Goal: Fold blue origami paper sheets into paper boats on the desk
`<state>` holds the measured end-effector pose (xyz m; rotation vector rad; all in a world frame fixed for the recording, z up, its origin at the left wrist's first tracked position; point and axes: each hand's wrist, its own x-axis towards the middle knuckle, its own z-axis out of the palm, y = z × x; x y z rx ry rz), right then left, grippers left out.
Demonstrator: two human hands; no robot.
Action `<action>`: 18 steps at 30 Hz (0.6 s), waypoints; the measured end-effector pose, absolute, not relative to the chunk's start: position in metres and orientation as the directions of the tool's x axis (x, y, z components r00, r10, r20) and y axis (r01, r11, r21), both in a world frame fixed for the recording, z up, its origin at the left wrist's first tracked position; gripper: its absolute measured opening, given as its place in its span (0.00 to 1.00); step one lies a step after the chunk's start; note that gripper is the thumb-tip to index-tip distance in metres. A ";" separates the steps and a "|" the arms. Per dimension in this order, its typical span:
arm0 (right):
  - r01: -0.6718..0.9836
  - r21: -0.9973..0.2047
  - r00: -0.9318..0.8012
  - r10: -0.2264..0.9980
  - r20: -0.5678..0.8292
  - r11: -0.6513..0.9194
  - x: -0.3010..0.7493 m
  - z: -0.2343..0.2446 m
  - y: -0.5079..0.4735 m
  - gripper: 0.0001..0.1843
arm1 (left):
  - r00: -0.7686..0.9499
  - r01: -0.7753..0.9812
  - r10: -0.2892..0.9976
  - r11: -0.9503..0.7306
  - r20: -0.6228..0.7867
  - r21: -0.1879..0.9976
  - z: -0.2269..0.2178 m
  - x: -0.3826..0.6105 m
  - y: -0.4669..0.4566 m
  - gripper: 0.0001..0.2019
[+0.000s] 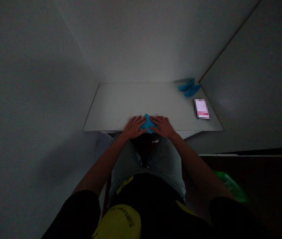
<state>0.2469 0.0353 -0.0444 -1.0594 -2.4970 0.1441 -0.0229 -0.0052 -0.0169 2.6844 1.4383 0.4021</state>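
Observation:
A small blue piece of folded paper (148, 123), roughly diamond-shaped, lies on the white table near its front edge. My left hand (134, 126) rests palm down at its left side, with fingers stretched out and the tips on the paper. From the right, my right hand (164, 126) lies flat in the same way, its fingertips touching the paper's other side. Both thumbs reach in along the near part of the sheet. Fingers partly cover the paper's side corners, so its exact folds cannot be made out.
Two blue folded paper boats (190, 88) stand together at the table's back right corner. In front of them lies a phone (201, 109) with a lit, blurred screen. Walls border the white table (121, 99) behind and at the sides. Something green (232, 187) is on the floor at right.

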 end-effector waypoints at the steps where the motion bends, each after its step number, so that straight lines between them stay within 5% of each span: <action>1: 0.649 -0.241 -0.643 0.690 0.334 0.722 0.250 -0.045 0.032 0.41 | 0.551 0.797 0.813 -0.579 0.189 0.170 -0.018 -0.025 -0.008 0.36; 4: 0.603 -0.231 -0.700 0.646 0.306 0.763 0.261 -0.047 0.025 0.50 | 0.571 0.779 0.799 -0.600 0.188 0.182 -0.023 -0.031 -0.017 0.33; 7: 0.568 -0.291 -0.717 0.637 0.284 0.770 0.267 -0.047 0.023 0.39 | 0.529 0.763 0.817 -0.576 0.229 0.292 -0.024 -0.031 -0.021 0.23; 11: 0.483 -0.584 -0.576 0.739 0.349 0.652 0.264 -0.039 0.035 0.20 | 0.365 0.671 0.880 -0.475 0.304 0.570 -0.015 -0.023 -0.010 0.15; 14: 0.290 -0.824 -0.400 0.844 0.359 0.488 0.258 -0.032 0.053 0.23 | 0.194 0.525 0.929 -0.370 0.315 0.767 -0.004 -0.017 0.008 0.18; 18: 0.107 -0.919 -0.290 0.896 0.336 0.379 0.250 -0.029 0.076 0.23 | 0.162 0.369 0.956 -0.288 0.244 0.884 0.003 -0.013 0.029 0.18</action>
